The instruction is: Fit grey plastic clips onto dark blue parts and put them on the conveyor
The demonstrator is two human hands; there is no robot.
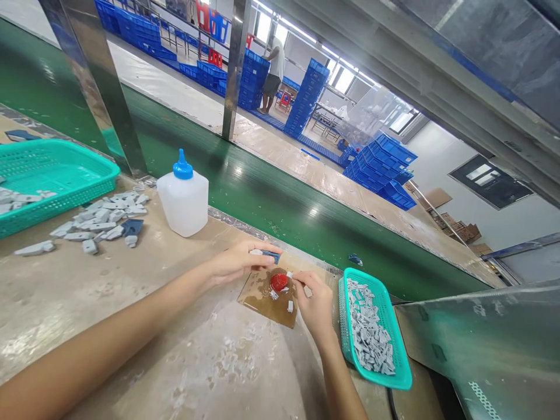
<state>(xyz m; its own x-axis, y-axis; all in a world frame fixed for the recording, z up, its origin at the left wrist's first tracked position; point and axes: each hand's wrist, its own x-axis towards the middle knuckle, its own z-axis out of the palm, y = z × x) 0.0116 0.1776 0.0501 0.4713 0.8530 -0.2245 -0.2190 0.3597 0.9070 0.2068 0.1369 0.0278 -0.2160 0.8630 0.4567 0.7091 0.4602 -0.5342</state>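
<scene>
In the middle of the bench, my left hand (238,261) pinches a small dark blue and light grey plastic part (272,255). My right hand (315,300) is close by, thumb and finger closed on a small whitish plastic piece (289,274). Between and below the hands, a round red object (279,283) sits on a wet-looking brown square plate (260,303). Small pale pieces (290,306) lie on the plate around it. The two held parts are apart, and my fingers partly cover both.
Right of my hand stands a green basket (406,373) of small grey pieces. To the left are a white bottle (182,201) with a blue nozzle, a pile of grey parts (102,219) and another green basket (98,182). A green conveyor belt (271,204) runs behind; a person (274,73) stands farther off.
</scene>
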